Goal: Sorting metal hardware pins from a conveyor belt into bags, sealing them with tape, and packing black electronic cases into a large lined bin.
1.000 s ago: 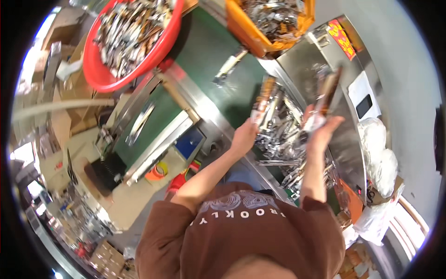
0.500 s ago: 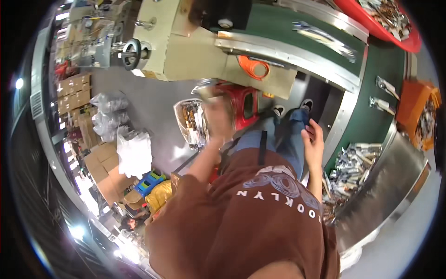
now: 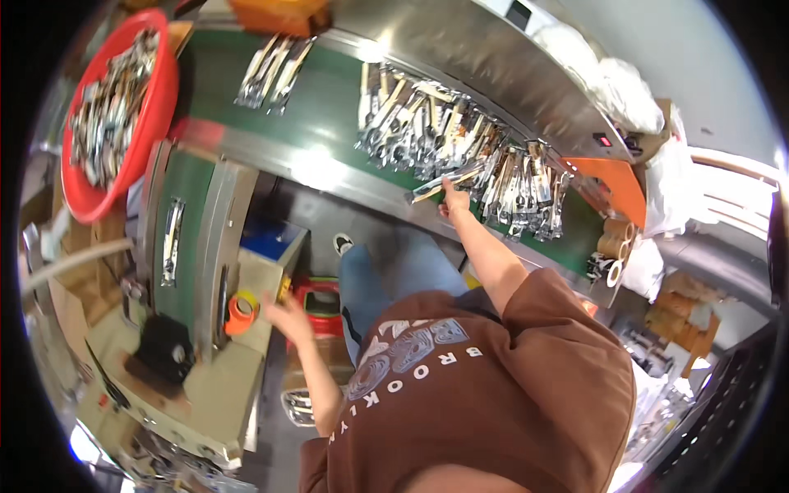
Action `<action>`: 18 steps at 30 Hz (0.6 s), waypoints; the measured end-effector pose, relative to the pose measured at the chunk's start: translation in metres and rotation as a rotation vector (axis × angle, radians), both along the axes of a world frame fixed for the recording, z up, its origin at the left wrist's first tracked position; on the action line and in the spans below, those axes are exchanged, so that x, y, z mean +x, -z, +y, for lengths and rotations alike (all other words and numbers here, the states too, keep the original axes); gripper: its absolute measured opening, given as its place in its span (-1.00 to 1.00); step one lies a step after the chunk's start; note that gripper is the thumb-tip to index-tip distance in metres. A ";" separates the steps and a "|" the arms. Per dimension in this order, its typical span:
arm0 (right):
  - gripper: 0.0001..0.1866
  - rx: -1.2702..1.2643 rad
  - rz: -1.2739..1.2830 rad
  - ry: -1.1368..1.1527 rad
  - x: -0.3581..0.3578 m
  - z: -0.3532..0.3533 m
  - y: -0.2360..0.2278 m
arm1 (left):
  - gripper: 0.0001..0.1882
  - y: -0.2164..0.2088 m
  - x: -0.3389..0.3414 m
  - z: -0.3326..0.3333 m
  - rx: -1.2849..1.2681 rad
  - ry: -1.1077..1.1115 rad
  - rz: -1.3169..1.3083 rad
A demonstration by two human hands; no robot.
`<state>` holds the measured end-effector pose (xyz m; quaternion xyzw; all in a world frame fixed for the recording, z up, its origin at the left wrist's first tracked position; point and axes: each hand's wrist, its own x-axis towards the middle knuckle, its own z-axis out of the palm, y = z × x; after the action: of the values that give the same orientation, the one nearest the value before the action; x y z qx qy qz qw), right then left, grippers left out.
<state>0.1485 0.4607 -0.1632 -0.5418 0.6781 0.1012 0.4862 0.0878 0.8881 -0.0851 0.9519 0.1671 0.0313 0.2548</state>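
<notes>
Two hands split: right hand (image 3: 454,200) pinches one packet (image 3: 444,182) at the green belt (image 3: 329,99) edge for sorting, left hand (image 3: 286,315) spread empty, well below the belt.

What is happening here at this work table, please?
A person in a brown shirt reaches the right hand to a clear packet at the edge of a heap of packets on the green belt. The left hand hangs open near an orange tape roll. A red basin holds more packets.
</notes>
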 end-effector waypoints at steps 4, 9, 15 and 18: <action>-0.72 0.000 -0.264 0.017 -0.016 -0.009 0.027 | -0.57 -0.001 0.105 -0.183 -0.163 0.568 0.136; -0.67 -0.230 -0.372 -0.291 -0.072 -0.061 -0.044 | -0.57 0.032 0.228 -0.383 0.071 1.031 -0.092; -0.75 -0.401 -0.313 -0.245 -0.095 -0.256 -0.051 | -0.59 0.083 0.320 -0.484 0.595 1.412 -0.082; -0.86 -0.418 -0.786 0.389 -0.082 -0.339 -0.076 | -0.69 0.063 0.300 -0.518 0.094 1.548 -0.207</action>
<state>0.0663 0.1213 -0.0870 -0.4883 0.5375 -0.3423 0.5962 0.3880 0.3699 -0.1485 0.7996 -0.5704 -0.0597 0.1779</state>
